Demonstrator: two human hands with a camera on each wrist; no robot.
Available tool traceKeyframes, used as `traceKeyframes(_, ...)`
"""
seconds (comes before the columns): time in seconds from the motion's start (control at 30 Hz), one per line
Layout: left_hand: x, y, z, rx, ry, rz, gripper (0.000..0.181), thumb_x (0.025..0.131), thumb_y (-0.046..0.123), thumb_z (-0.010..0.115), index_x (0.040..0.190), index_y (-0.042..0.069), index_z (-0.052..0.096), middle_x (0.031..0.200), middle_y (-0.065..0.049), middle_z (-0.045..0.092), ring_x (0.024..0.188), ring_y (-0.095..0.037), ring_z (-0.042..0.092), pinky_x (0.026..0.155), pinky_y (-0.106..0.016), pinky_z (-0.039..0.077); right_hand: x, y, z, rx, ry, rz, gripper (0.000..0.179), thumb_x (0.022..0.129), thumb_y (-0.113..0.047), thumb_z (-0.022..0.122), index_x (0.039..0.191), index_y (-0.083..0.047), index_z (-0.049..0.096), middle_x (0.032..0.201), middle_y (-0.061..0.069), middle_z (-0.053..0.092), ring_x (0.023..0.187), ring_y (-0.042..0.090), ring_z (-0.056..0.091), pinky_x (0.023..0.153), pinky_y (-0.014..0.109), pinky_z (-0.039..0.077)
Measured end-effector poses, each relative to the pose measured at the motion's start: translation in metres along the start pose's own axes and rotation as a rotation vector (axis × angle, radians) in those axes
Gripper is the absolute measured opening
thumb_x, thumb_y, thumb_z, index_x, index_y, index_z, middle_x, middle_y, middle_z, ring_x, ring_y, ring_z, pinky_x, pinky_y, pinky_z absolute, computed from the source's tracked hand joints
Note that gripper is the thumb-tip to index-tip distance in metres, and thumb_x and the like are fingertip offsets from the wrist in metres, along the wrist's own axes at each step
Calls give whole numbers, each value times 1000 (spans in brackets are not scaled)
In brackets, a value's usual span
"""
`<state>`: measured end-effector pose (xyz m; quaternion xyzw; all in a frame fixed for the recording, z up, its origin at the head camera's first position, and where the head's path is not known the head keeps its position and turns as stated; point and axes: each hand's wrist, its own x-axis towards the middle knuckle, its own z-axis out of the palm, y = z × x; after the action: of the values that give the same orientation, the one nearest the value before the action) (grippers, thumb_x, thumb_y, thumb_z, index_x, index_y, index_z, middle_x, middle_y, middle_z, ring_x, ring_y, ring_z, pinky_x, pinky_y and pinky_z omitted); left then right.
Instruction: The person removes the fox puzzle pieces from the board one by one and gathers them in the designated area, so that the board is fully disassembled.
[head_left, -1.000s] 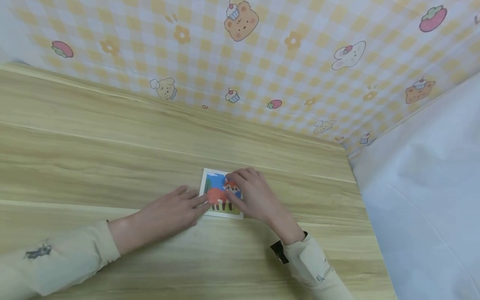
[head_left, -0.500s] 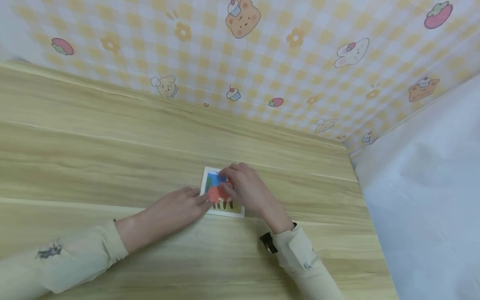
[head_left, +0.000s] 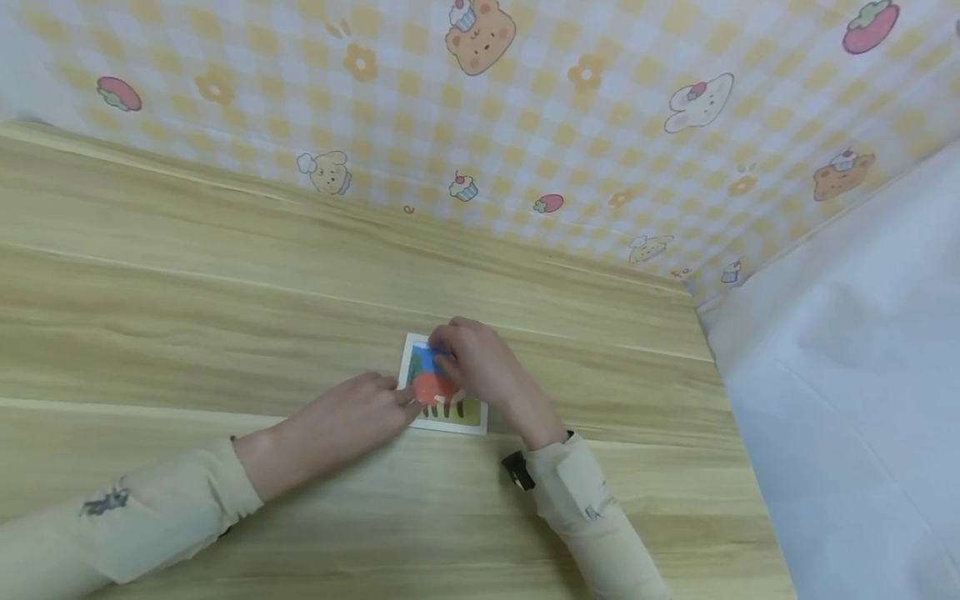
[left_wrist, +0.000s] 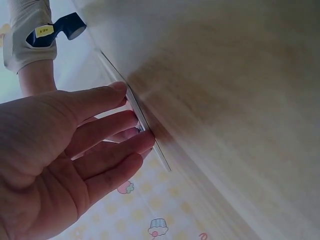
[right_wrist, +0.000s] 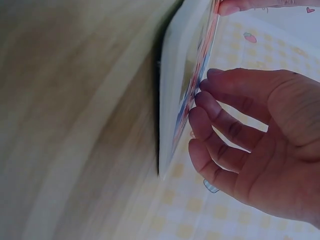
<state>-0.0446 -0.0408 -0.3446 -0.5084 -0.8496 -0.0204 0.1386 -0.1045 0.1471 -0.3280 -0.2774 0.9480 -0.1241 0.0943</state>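
Note:
A small white-bordered picture board [head_left: 450, 429] with an orange fox on blue and green lies flat on the table. At its left edge rests my left hand [head_left: 360, 421], fingertips reaching over the border onto the fox's body. In the left wrist view these fingers [left_wrist: 107, 127] are fairly straight along the thin board. My right hand [head_left: 487, 367] bends over the upper right of the board and hides the fox's face. Seen from the right wrist, its loosely bent fingertips [right_wrist: 200, 120] are right at the picture's surface, thumb and fingers spread slightly apart.
The wood-grain table [head_left: 187, 333] stretches out around the board. A yellow checked cloth [head_left: 405, 108] with cartoon prints hangs behind it, and white sheeting [head_left: 840, 392] lies past the right edge. A dark wrist device [head_left: 517, 471] sits at the right cuff.
My right hand has moved left and slightly up across the picture, covering the fox's face that showed before. The left hand stays at the board's left edge.

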Motion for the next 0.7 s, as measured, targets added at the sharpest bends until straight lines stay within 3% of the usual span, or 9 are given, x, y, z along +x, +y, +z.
traceKeyframes(0.43, 0, -2, -1, -70, 9, -18, 32, 67, -4, 76, 96, 4, 66, 84, -3, 62, 59, -10, 48, 54, -22, 42, 8, -8, 0, 11, -53, 108, 18, 83, -6, 67, 101, -6, 67, 92, 3, 60, 83, 15, 56, 76, 26, 47)
traceKeyframes(0.7, 0, -2, 1, -101, 15, -18, 30, 68, -5, 76, 95, 3, 66, 83, -4, 63, 60, -11, 51, 57, -23, 46, 9, -6, 0, 26, -84, 118, 20, 85, -5, 65, 105, -6, 61, 95, 2, 56, 82, 14, 52, 76, 25, 47)
